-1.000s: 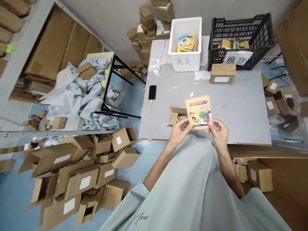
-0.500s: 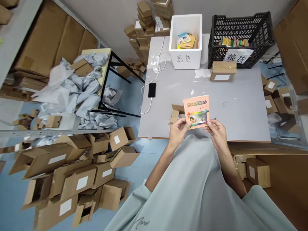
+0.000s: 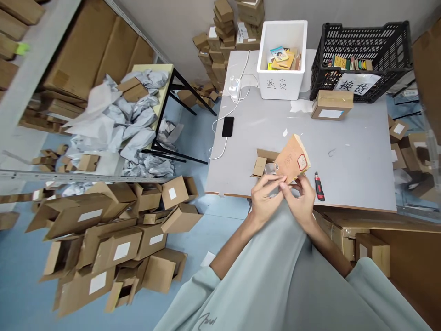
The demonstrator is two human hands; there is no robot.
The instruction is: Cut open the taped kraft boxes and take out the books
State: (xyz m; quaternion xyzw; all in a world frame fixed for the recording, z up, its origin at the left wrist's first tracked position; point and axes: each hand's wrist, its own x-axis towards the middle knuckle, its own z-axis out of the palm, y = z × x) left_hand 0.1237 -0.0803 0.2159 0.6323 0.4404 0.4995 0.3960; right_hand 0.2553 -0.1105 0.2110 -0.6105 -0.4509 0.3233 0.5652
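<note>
Gripping the orange book (image 3: 291, 159) by its lower end, left hand (image 3: 266, 195) and right hand (image 3: 300, 196) close together, fingers closed on it. Held tilted over the near edge of the table (image 3: 365, 151), barcode and red-framed mark in view (print too small to read). Done, judging from how things lie: the small carton (image 3: 259, 166) opened, just behind the book, flaps spread; other books (image 3: 285, 60) in the white foam box (image 3: 292, 89) and more in the black crate (image 3: 319, 82). Seemingly midway through looking the book over. Remaining, as far as can be judged: the book itself, in neither container; also the closed carton (image 3: 332, 102) in front of the crate, not opened. Lying near the right hand, unheld: a utility knife (image 3: 319, 187).
</note>
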